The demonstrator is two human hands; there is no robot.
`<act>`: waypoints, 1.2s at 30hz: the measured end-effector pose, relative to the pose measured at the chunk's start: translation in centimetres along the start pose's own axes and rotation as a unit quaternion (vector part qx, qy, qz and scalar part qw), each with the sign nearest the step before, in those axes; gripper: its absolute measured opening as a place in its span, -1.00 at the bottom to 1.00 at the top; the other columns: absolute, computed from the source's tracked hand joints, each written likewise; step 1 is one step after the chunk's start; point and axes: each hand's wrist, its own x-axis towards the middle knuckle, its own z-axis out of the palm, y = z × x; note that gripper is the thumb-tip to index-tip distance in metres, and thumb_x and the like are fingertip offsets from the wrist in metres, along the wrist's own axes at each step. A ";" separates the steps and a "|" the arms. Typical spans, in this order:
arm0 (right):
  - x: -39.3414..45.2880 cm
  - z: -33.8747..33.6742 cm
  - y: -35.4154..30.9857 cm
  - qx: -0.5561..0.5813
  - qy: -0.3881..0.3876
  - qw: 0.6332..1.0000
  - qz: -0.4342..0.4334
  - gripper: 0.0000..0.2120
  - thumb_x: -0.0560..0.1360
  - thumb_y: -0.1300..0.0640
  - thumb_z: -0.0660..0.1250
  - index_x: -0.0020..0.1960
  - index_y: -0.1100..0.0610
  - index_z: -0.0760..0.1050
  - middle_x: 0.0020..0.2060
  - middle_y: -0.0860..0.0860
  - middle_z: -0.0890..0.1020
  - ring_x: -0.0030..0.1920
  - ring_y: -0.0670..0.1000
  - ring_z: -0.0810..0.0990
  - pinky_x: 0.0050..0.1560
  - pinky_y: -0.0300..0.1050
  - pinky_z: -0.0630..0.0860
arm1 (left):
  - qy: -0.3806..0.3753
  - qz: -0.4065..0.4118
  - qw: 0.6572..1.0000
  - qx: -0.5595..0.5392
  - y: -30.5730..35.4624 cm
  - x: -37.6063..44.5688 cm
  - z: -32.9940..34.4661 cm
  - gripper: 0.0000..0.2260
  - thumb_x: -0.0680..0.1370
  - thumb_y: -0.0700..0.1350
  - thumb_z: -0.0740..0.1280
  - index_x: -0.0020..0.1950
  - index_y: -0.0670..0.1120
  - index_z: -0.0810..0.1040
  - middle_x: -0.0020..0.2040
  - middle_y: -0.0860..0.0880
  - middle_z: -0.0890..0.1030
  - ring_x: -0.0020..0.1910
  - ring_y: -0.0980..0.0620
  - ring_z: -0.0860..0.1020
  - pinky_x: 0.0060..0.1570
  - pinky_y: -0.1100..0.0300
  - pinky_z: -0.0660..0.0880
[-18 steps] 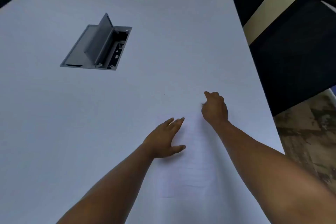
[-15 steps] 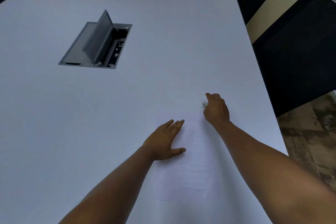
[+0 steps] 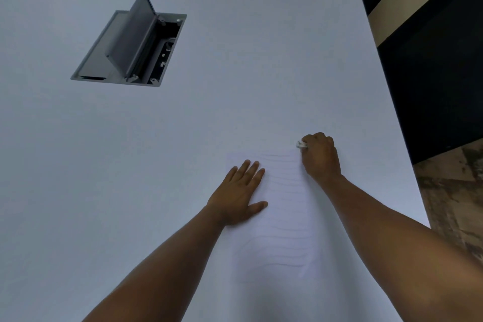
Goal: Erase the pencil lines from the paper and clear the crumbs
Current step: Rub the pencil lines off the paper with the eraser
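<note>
A white sheet of paper [image 3: 285,206] lies on the pale table, marked with several faint wavy pencil lines. My left hand [image 3: 239,192] lies flat on the sheet's left side, fingers straight and together, thumb out. My right hand [image 3: 320,158] is at the paper's far right corner, its fingers curled round a small white eraser [image 3: 301,144] whose end sticks out to the left of the fist. No crumbs can be made out.
The white table [image 3: 235,73] has a grey cable box [image 3: 130,47] set into it at the far left, its lid propped up. Black chairs [image 3: 439,73] stand along the table's right edge, with patterned floor [image 3: 454,191] beyond.
The camera has tilted down, so the white pot at the far edge has left the view. The eraser now shows more clearly in my right hand. My left hand stays flat on the paper.
</note>
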 end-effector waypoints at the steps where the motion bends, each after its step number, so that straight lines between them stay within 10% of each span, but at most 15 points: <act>1: 0.0 -0.1 -0.2 0.031 0.014 0.999 0.019 -0.88 0.56 0.17 0.32 0.02 0.19 0.59 -0.04 0.15 0.60 0.01 0.24 0.51 -0.08 0.03 0.49 | 0.008 0.002 1.000 -0.002 0.0 -0.1 0.2 -0.19 0.55 0.41 -0.19 0.69 0.00 -0.19 0.69 0.01 -0.22 0.62 0.06 -0.36 0.58 0.09 -0.34; 13: -8.0 2.2 -8.1 0.300 0.070 0.940 0.146 -0.73 0.55 0.22 0.38 0.24 0.17 0.59 -0.03 0.06 0.57 -0.10 -0.12 0.50 -0.08 -0.66 0.26 | 0.127 -0.016 0.992 0.016 -3.2 -2.3 0.7 -0.35 0.72 0.24 -0.06 0.69 -0.11 -0.06 0.70 -0.05 -0.05 0.67 0.04 -0.20 0.62 0.04 -0.20; 19: -8.6 3.7 -7.7 0.271 0.066 0.951 0.131 -0.76 0.55 0.17 0.40 0.20 0.19 0.62 -0.06 0.07 0.64 -0.08 -0.06 0.58 -0.05 -0.58 0.34 | 0.106 -0.059 0.993 -0.006 -4.2 -1.8 1.2 -0.32 0.70 0.27 -0.07 0.70 -0.10 -0.08 0.70 -0.02 -0.12 0.67 0.04 -0.23 0.62 -0.01 -0.18; 24: -7.5 4.2 -8.9 0.276 0.103 0.948 0.119 -0.92 0.50 0.17 0.44 -0.11 0.18 0.65 -0.30 -0.01 0.63 -0.28 -0.06 0.59 -0.19 -0.13 0.57 | 0.116 -0.063 0.991 0.016 -4.3 -1.7 1.8 -0.32 0.69 0.28 -0.05 0.70 -0.09 -0.01 0.71 -0.04 -0.07 0.68 0.00 -0.18 0.63 -0.05 -0.12; 36: -4.9 5.4 -10.6 0.203 0.099 0.965 0.131 -0.77 0.53 0.16 0.37 -0.27 0.18 0.45 -0.44 -0.04 0.51 -0.45 -0.06 0.46 -0.39 -0.23 0.40 | 0.109 -0.066 0.992 0.015 -4.3 -1.5 1.9 -0.29 0.68 0.32 -0.13 0.70 -0.11 0.00 0.70 -0.04 -0.09 0.68 0.00 -0.20 0.63 -0.05 -0.13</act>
